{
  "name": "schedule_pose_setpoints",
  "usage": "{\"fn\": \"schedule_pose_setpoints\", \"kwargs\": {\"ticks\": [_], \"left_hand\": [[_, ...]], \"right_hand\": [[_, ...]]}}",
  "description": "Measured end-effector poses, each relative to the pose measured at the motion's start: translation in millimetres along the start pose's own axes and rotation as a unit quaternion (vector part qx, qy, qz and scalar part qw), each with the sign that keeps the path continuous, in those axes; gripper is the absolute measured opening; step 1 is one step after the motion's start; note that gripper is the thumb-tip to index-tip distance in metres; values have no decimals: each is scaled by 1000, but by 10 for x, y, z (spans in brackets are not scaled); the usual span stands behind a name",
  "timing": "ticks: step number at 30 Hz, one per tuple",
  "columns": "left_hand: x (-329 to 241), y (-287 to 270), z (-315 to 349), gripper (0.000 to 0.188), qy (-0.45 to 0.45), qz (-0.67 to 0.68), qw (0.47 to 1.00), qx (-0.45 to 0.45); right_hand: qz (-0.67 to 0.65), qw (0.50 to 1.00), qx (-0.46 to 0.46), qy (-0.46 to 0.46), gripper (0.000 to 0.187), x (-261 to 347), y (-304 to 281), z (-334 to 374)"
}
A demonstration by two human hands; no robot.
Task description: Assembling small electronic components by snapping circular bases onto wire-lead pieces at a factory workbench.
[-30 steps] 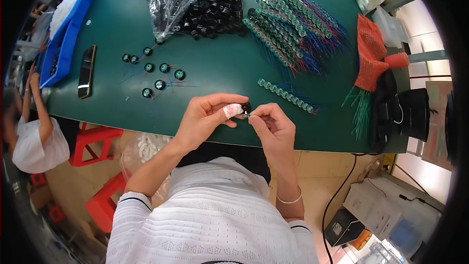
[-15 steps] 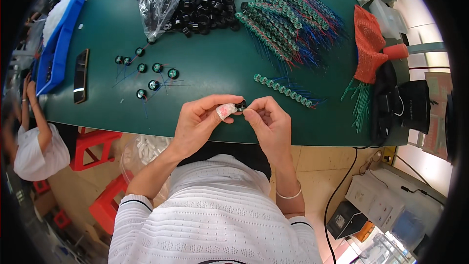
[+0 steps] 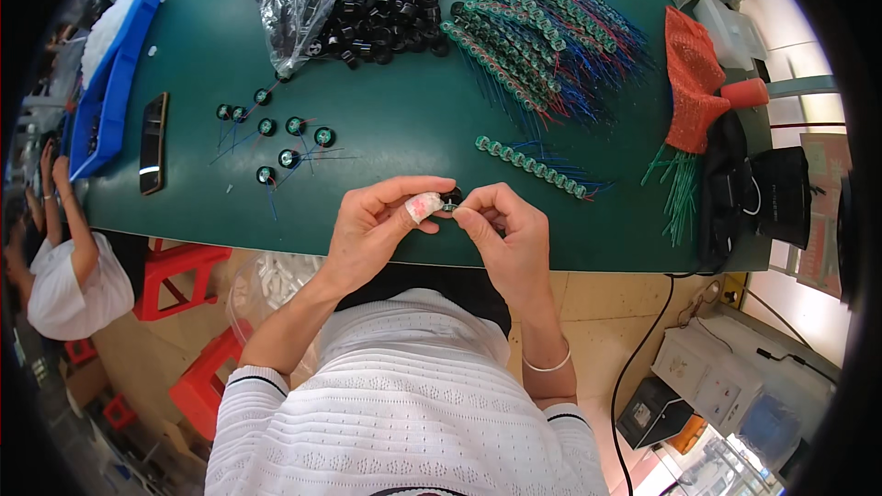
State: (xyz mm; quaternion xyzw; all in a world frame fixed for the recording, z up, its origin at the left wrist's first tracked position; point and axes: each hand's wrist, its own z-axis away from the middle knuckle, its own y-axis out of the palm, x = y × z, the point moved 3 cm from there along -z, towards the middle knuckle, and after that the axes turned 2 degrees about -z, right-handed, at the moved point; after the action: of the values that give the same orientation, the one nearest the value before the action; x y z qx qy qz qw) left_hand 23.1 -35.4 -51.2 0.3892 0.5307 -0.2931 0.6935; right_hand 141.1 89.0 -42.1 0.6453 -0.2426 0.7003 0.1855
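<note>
Near the table's front edge, my left hand [image 3: 372,225] grips a small round black plastic housing [image 3: 451,195] between index finger and thumb; white tape with a pinkish stain wraps the thumb. My right hand [image 3: 505,234] meets it from the right, thumb and index finger pinched at a small green circuit board [image 3: 449,207] at the housing's lower side. The fingers hide much of both parts, and I cannot tell how far the board sits inside. To the left lie several black housings with green boards and thin wires [image 3: 288,159]. A strip of joined round boards [image 3: 531,165] lies to the right.
Loose black housings [image 3: 381,23] spill from a clear bag [image 3: 285,0] at the back. Wired board strips [image 3: 542,37] are heaped back right. A phone [image 3: 153,142] and blue tray [image 3: 108,96] are left; an orange mesh-wrapped wire bundle [image 3: 689,83] is right. Another person [image 3: 78,280] sits far left.
My right fingertips have shifted slightly left and down against the black housing, which is tilted a little differently, with more green board showing. My left hand has barely moved.
</note>
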Motion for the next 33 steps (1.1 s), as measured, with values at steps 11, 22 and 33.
{"fn": "schedule_pose_setpoints", "kwargs": {"ticks": [11, 22, 33], "left_hand": [[5, 40, 32, 25, 10, -21, 1000, -12], [16, 17, 23, 26, 26, -18, 999, -22], [16, 51, 32, 28, 9, 1, 1000, -29]], "right_hand": [[-26, 998, 15, 46, 11, -95, -58, -30], [-33, 999, 17, 27, 11, -51, -29, -21], [17, 1000, -4, 12, 11, -25, -47, -37]]}}
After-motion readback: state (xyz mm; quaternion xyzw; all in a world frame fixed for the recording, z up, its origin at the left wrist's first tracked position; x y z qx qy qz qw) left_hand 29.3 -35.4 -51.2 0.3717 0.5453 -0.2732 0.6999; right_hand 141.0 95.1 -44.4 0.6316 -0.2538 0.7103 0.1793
